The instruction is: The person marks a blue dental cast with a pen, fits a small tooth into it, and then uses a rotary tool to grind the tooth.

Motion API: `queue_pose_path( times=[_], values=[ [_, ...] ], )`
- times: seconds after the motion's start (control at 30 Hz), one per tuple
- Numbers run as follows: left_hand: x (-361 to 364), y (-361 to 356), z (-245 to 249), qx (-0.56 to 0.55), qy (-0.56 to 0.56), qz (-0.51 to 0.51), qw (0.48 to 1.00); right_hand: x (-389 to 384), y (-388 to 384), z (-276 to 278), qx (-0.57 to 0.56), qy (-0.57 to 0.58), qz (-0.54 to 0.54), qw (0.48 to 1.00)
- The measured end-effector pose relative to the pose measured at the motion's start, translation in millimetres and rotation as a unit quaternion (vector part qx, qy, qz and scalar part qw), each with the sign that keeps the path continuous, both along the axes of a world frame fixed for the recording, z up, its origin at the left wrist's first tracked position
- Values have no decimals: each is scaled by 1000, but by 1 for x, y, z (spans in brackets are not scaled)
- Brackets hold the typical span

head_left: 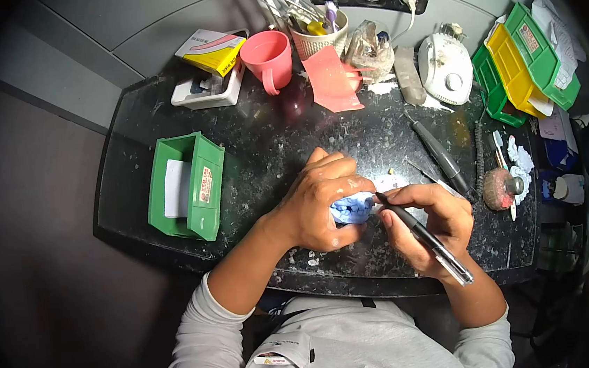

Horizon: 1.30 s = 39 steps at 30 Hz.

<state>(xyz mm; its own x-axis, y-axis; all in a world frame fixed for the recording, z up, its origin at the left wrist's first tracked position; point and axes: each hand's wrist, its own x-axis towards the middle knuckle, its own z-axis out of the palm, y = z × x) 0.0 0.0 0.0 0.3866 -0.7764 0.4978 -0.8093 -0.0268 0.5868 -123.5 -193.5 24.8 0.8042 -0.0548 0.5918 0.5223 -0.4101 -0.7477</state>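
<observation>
My left hand (324, 199) is closed around a blue dental cast (353, 208), holding it above the front part of the black bench. Tooth shapes show on the side of the cast that faces my right hand. Between the thumb and fingers of my right hand (433, 226) is a black pen (421, 232) with a clear, shiny end. Its tip points up and left to the edge of the cast; whether it touches cannot be made out. Behind my right hand lie a dark handpiece (439, 154) and a thin metal tool (425, 172).
A green bin (204, 192) holding white paper stands left. Along the back are a pink mug (267, 57), a yellow-and-white box (213, 49), pink sheet wax (331, 79) and a white device (445, 69). A glass jar (498, 191) and stacked bins (511, 60) are right.
</observation>
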Motion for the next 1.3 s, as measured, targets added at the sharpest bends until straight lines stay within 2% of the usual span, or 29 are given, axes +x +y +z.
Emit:
queue_pose_path(
  times=[0.1,0.17,0.3,0.4,0.47,0.6,0.83,1.3],
  values=[
    [0,1,-1,1,10,-8,1000,0,1,4,-23,-10,-8,1000],
    [0,1,0,12,11,-8,1000,0,3,2,11,4,-13,1000],
    [3,0,-5,-3,-9,-17,1000,-2,2,3,-3,22,-10,1000],
    [3,0,-7,-11,-7,-13,1000,1,5,2,26,18,-11,999],
    [3,0,-7,-6,-14,-6,1000,5,4,3,-9,-12,15,1000],
    [3,1,-6,-7,-12,-6,1000,2,11,0,-14,15,35,999],
    [3,1,-7,-16,-31,12,999,4,15,1,-52,-25,27,998],
    [2,0,-4,-19,-5,-10,1000,4,14,0,-51,-19,33,998]
  ],
)
